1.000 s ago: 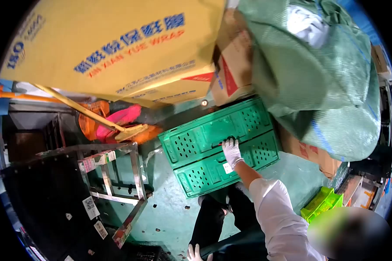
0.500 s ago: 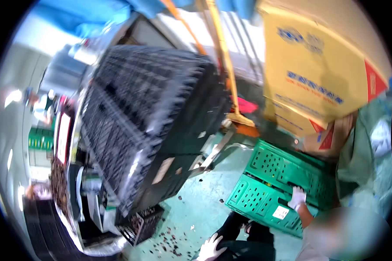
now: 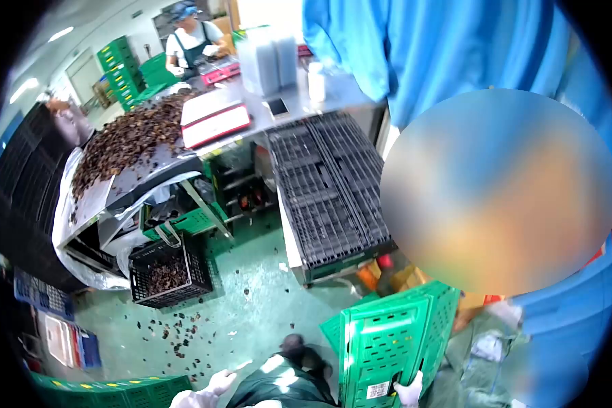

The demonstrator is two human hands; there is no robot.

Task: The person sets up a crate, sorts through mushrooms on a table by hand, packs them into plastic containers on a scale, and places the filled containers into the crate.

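Green crate [image 3: 381, 333] tilts at the person's right side | gloved right hand [image 3: 409, 391] clamped on its handle slot [image 3: 393, 386] | gloved left hand [image 3: 214, 387], well apart from it, shows a grip too unclear to tell | beyond, black crate [image 3: 177, 297] holds dark pieces [image 3: 166, 275] | co-worker [image 3: 196, 42] stands behind a table [image 3: 299, 102]

A broad heap [image 3: 132, 146] of dark pieces is being carried by the metal worktable [image 3: 302, 109], and just beside it a red-and-white scale [image 3: 214, 119] is being supported. A phone [image 3: 277, 107], a white bottle [image 3: 317, 83] and translucent plastic containers [image 3: 268, 62] are also being held up there. By the green floor [image 3: 241, 326] a black crate [image 3: 175, 294] is being borne, and near it loose dark scraps [image 3: 179, 336] are being borne too.
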